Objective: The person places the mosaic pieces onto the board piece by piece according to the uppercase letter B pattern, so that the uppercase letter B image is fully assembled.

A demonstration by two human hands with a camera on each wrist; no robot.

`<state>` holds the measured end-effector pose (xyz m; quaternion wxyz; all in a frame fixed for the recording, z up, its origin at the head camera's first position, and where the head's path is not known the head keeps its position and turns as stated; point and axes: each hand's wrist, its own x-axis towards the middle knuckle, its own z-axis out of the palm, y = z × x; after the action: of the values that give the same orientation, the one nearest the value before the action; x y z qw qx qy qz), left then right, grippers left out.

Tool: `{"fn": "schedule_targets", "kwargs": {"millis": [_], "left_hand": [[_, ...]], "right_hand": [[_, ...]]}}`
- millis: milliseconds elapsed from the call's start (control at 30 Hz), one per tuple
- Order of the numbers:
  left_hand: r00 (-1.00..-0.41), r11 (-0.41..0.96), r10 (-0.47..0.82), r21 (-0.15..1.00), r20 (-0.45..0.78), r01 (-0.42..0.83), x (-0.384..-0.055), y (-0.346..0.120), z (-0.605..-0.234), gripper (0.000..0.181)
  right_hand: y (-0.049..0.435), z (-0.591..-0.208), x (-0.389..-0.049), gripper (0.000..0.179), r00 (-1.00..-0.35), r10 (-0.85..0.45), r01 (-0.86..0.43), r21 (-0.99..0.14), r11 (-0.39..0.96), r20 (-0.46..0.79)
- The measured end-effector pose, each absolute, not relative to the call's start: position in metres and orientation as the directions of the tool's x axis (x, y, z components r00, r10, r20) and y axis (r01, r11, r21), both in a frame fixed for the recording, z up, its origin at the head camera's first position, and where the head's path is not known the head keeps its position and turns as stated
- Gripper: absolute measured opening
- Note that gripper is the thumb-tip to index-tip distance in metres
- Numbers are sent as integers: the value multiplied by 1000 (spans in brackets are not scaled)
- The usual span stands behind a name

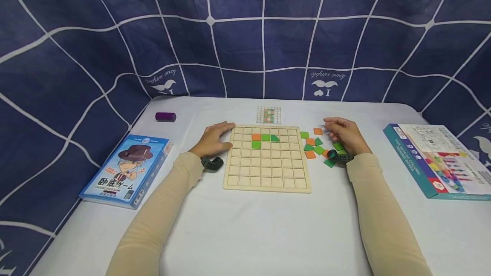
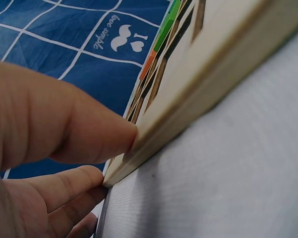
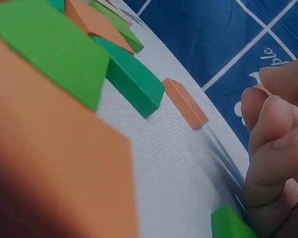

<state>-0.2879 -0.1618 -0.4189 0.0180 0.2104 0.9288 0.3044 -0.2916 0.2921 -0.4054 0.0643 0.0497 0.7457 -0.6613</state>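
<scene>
A square wooden grid board lies mid-table. In its upper rows sit an orange square tile, two light green square tiles and a dark green rounded tile. My left hand rests against the board's upper left edge, with its thumb touching the rim and the fingers stretched along the corner. To the board's right, my right hand hovers over loose tiles, its fingers loosely bent; no tile shows between them. An orange tile lies just left of these fingers.
Several orange and green tiles are scattered between board and right wrist. A small pattern card lies behind the board. At left are a blue game box and a purple cylinder; a teal-edged box lies right.
</scene>
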Motion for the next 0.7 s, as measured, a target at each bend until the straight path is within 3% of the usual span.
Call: {"fn": "schedule_targets", "kwargs": {"millis": [233,700], "left_hand": [[-911,726,403,576,87,376,-288,-162,-418,76],[-911,727,403,575,88,377,-288,-162,-419,76]], "right_hand": [[293,-408,-291,48,-989,-14,146,-976,165,-150],[291,-410,-293,45,-987,-23,126,-866,484,-157]]}}
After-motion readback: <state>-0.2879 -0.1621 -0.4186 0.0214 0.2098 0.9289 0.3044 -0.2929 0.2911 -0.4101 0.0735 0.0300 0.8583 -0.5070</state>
